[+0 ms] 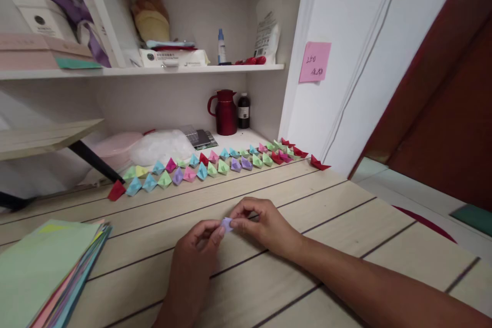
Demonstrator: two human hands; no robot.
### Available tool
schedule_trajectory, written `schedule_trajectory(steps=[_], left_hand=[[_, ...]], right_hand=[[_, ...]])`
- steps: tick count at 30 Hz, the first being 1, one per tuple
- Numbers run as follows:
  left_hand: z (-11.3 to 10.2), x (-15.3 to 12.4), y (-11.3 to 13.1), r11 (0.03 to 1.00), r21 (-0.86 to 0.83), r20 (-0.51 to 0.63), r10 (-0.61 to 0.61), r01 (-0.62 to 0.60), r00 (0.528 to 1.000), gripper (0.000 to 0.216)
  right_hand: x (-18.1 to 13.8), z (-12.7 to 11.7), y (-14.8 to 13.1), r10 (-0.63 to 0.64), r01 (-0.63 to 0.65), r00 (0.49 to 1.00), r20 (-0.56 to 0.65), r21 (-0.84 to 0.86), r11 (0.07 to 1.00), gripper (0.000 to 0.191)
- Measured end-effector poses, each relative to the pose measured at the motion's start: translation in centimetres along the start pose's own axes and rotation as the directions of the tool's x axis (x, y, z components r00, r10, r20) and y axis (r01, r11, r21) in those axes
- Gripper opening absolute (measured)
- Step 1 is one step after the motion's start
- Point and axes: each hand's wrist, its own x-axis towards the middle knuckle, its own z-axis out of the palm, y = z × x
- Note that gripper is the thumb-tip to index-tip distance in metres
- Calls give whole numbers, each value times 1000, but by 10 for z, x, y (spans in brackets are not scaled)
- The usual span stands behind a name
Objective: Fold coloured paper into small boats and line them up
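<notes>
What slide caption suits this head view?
Left hand and right hand pinch a small lilac paper; coloured paper boats line the table.

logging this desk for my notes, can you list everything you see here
paper boats: many, mixed colours, two rows along the table's far edge
paper sheets: one stack, green on top, near left of the table
lilac paper piece: one, lilac, pinched between both hands
jug: one, dark red, lower shelf
dark bottle: one, near black, just right of the jug
small bottle: one, blue cap, upper shelf
white bag: one, white, upper shelf, right end
sticky note: one, pink, on the white wall
table: one, pale wood planks
left hand: one, bare, fingertips on the lilac paper piece
right hand: one, bare, fingertips on the lilac paper piece
</notes>
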Motion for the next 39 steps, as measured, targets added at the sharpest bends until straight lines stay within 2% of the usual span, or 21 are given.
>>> schedule_trajectory(steps=[4, 9, 12, 15, 19, 23, 25, 29, 34, 39], left_hand=[[2, -1, 1, 1000, 11, 6, 13, -13, 1000, 26], [6, -3, 5, 999, -18, -10, -36, 36, 999, 25], [6, -2, 6, 994, -89, -41, -74, 70, 996, 27], [2, -2, 6, 978, -183, -75, -111, 96, 991, 28], [-3, -2, 6, 949, -287, -91, -164, 132, 982, 31], [-3, -1, 5, 950, -284, -77, -161, 133, 984, 30], [-2, 0, 4, 947, -292, -31, -148, 133, 988, 29], [1, 1, 5, 938, -316, 75, -123, 140, 990, 29], [-3, -3, 10, 956, -258, 68, -125, 138, 990, 30], [-6, 0, 7, 973, -190, 115, -109, 130, 987, 31]], right_hand=[[-3, 0, -4, -141, 142, 989, 34, -53, 988, 10], [-4, 3, -2, -183, 188, 981, 66, -78, 979, 11], [-2, 5, 0, -92, 92, 995, 32, 3, 996, 13], [0, 6, 2, 51, -65, 995, 82, 181, 981, 33], [1, 6, 2, 93, -129, 986, 138, 274, 953, 54], [0, 7, 2, 107, -141, 983, 147, 250, 958, 42], [1, 8, 3, 122, -151, 984, 133, 244, 958, 38], [2, 6, 5, 139, -173, 980, 139, 266, 948, 36], [0, 4, 6, 131, -169, 975, 180, 218, 961, 35], [-2, 1, 5, 129, -162, 971, 200, 159, 974, 36]])
